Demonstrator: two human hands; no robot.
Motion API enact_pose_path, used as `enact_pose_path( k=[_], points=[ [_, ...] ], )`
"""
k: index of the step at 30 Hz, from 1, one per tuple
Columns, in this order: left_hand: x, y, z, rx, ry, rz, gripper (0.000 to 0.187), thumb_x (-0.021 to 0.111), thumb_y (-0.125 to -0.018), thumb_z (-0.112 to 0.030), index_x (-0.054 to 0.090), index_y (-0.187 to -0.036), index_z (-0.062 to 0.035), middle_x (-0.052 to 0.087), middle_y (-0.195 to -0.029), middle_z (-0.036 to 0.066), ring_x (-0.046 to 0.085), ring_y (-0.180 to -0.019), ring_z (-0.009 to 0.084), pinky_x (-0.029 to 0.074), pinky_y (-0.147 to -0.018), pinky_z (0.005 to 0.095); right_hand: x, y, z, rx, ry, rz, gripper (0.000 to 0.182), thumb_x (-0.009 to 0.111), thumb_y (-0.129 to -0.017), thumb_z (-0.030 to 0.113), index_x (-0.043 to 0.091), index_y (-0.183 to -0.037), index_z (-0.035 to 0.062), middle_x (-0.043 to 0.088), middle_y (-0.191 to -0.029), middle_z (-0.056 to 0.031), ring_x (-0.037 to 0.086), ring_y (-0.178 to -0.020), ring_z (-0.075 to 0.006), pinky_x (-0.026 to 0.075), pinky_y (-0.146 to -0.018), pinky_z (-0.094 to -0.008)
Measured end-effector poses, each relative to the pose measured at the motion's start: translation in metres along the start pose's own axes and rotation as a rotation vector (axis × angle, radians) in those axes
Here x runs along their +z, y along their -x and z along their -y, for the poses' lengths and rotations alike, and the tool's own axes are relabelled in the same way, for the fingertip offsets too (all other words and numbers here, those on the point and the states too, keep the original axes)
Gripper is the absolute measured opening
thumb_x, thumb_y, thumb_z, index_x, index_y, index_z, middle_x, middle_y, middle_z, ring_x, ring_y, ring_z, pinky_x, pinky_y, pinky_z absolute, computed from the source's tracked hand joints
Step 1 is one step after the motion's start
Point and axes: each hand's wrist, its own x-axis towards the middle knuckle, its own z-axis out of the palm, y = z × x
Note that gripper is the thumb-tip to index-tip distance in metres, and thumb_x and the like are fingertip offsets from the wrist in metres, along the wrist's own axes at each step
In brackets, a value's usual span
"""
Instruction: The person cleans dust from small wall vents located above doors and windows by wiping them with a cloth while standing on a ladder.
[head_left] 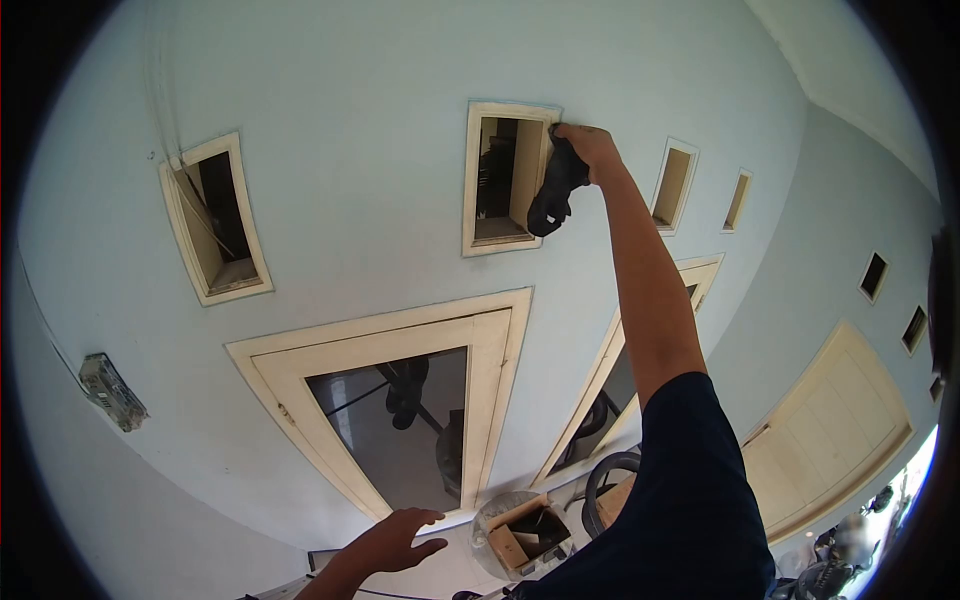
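High on the pale blue wall, my right hand (588,148) grips a limp black cloth (558,195). The cloth hangs down along the right side of a cream-framed wall opening (484,252), overlapping its lower right corner in this view. Low in front of me is my left hand (395,540), its thumb and fingers apart with nothing in them. Behind that hand stands a cream-framed window (490,400) with dark glass that shows reflections.
Below the window sits an open cardboard box (508,545) on a round support, beside a black tire-like ring (603,485). Another wall opening (238,290) with a cable is at left, near an electric meter (112,392). A cream door (830,440) and motorbikes (825,575) are at right.
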Motion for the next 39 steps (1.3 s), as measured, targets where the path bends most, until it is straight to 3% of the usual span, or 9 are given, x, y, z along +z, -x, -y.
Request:
enact_pose_path(
  k=[4, 10, 19, 22, 26, 28, 32, 34, 39],
  points=[
    [0.005, 0.0, -0.009, 0.002, -0.034, 0.117, 0.058, 0.064, -0.098, -0.044, 0.054, -0.14, -0.0051, 0.06, -0.135, 0.018, 0.055, -0.128, 0.0339, 0.044, -0.109, 0.0416, 0.0, -0.012, -0.012, -0.146, 0.507, -0.006, 0.032, 0.076, -0.078, 0.022, 0.07, -0.097, -0.0028, 0.069, -0.09, -0.0109, 0.067, -0.071, -0.0216, 0.059, -0.064, -0.0386],
    [0.012, -0.003, 0.0, -0.009, -0.041, 0.206, 0.061, 0.06, -0.099, -0.05, 0.053, -0.141, -0.0057, 0.061, -0.135, 0.017, 0.057, -0.125, 0.0329, 0.044, -0.109, 0.041, -0.006, -0.002, 0.005, 0.177, -0.068, 0.019, 0.03, 0.075, -0.079, 0.025, 0.072, -0.092, -0.002, 0.069, -0.086, -0.0104, 0.066, -0.069, -0.0214, 0.058, -0.064, -0.0373],
    [0.007, -0.004, -0.014, -0.094, -0.028, 0.347, 0.07, 0.061, -0.096, -0.057, 0.052, -0.143, -0.0065, 0.059, -0.137, 0.018, 0.056, -0.126, 0.0323, 0.045, -0.108, 0.0405, -0.001, 0.001, 0.008, -0.048, 0.487, 0.029, 0.035, 0.076, -0.08, 0.027, 0.072, -0.1, -0.0016, 0.069, -0.09, -0.0113, 0.066, -0.074, -0.0222, 0.058, -0.066, -0.0395],
    [0.005, -0.004, -0.011, -0.094, -0.027, 0.343, 0.073, 0.062, -0.095, -0.059, 0.051, -0.144, -0.0068, 0.059, -0.137, 0.018, 0.056, -0.127, 0.0326, 0.045, -0.108, 0.0406, -0.003, 0.005, 0.009, 0.13, 0.043, 0.006, 0.033, 0.076, -0.078, 0.026, 0.073, -0.096, -0.0011, 0.069, -0.09, -0.0117, 0.066, -0.075, -0.022, 0.057, -0.067, -0.0386],
    [0.002, -0.005, -0.013, -0.115, -0.027, 0.342, 0.074, 0.061, -0.095, -0.061, 0.051, -0.144, -0.0071, 0.058, -0.138, 0.017, 0.055, -0.128, 0.033, 0.044, -0.109, 0.0409, 0.001, -0.002, 0.005, 0.038, 0.103, -0.051, 0.033, 0.077, -0.079, 0.026, 0.072, -0.097, -0.0008, 0.069, -0.092, -0.0118, 0.066, -0.076, -0.022, 0.058, -0.068, -0.0382],
    [0.004, -0.005, -0.016, -0.122, -0.027, 0.357, 0.074, 0.061, -0.095, -0.061, 0.051, -0.144, -0.0072, 0.058, -0.138, 0.017, 0.055, -0.128, 0.0331, 0.044, -0.108, 0.0412, -0.001, -0.007, 0.001, -0.068, 0.478, -0.006, 0.034, 0.076, -0.081, 0.027, 0.071, -0.098, -0.0017, 0.069, -0.093, -0.0111, 0.067, -0.076, -0.0219, 0.058, -0.068, -0.0385],
    [0.008, -0.004, -0.013, -0.116, -0.026, 0.384, 0.074, 0.061, -0.095, -0.061, 0.051, -0.144, -0.0072, 0.058, -0.138, 0.018, 0.056, -0.128, 0.0336, 0.045, -0.108, 0.0418, -0.004, -0.007, 0.0, -0.07, 0.511, 0.042, 0.035, 0.076, -0.081, 0.027, 0.072, -0.1, -0.0024, 0.07, -0.092, -0.0112, 0.067, -0.076, -0.0216, 0.058, -0.067, -0.0381],
    [0.007, -0.003, -0.008, -0.116, -0.031, 0.377, 0.074, 0.06, -0.095, -0.061, 0.05, -0.144, -0.0072, 0.058, -0.138, 0.018, 0.056, -0.128, 0.0336, 0.044, -0.109, 0.0418, -0.003, 0.003, 0.008, 0.133, 0.072, -0.012, 0.033, 0.075, -0.08, 0.025, 0.073, -0.099, -0.0014, 0.07, -0.09, -0.0119, 0.066, -0.075, -0.0208, 0.057, -0.066, -0.0374],
    [0.005, -0.003, -0.006, -0.118, -0.036, 0.355, 0.075, 0.059, -0.095, -0.062, 0.049, -0.145, -0.0071, 0.058, -0.138, 0.019, 0.056, -0.128, 0.0338, 0.044, -0.109, 0.0418, 0.002, -0.009, 0.0, -0.072, 0.434, -0.024, 0.035, 0.074, -0.082, 0.027, 0.073, -0.101, -0.0018, 0.071, -0.091, -0.0113, 0.067, -0.077, -0.0216, 0.058, -0.068, -0.0388]
  ],
)
